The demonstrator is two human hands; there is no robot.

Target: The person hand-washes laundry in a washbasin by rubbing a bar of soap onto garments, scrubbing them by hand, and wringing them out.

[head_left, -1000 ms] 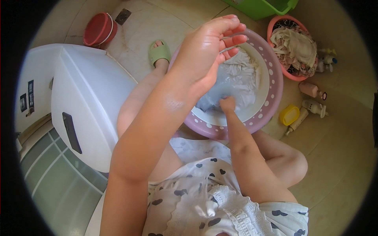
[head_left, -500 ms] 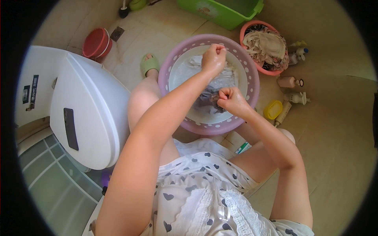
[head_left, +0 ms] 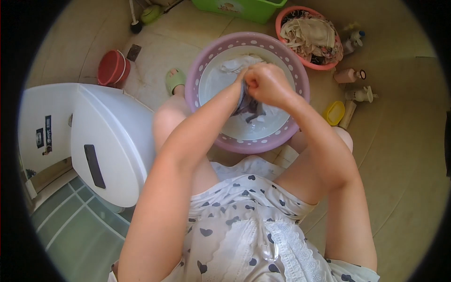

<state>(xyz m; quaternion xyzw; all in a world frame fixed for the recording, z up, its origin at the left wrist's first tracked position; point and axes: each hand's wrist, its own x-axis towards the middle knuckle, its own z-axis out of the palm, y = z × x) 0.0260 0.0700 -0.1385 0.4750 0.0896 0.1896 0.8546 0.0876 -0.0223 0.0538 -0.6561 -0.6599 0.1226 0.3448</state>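
Note:
Over a purple wash basin [head_left: 198, 61] with white dots, my two hands are pressed together. My right hand [head_left: 271, 83] is closed in a fist and covers much of my left hand [head_left: 243, 79]. From between them hangs a wet grey cloth [head_left: 243, 99], its darker end trailing into the water. My left hand appears to grip this cloth, though its fingers are largely hidden. A white cloth [head_left: 240, 63] lies in the water at the basin's far side.
At the far right a pink basin [head_left: 281, 31] holds crumpled clothes. Bottles, including a pink one [head_left: 346, 75], and a yellow soap dish [head_left: 334, 113] line the right side. A red bucket [head_left: 111, 68], a white toilet [head_left: 110, 155] with a phone [head_left: 94, 165], and a green tub [head_left: 235, 8] surround me.
My hands, apart before, have come together over the basin. The right one moved up and left, the left one slightly left and down, and the grey cloth is now raised between them.

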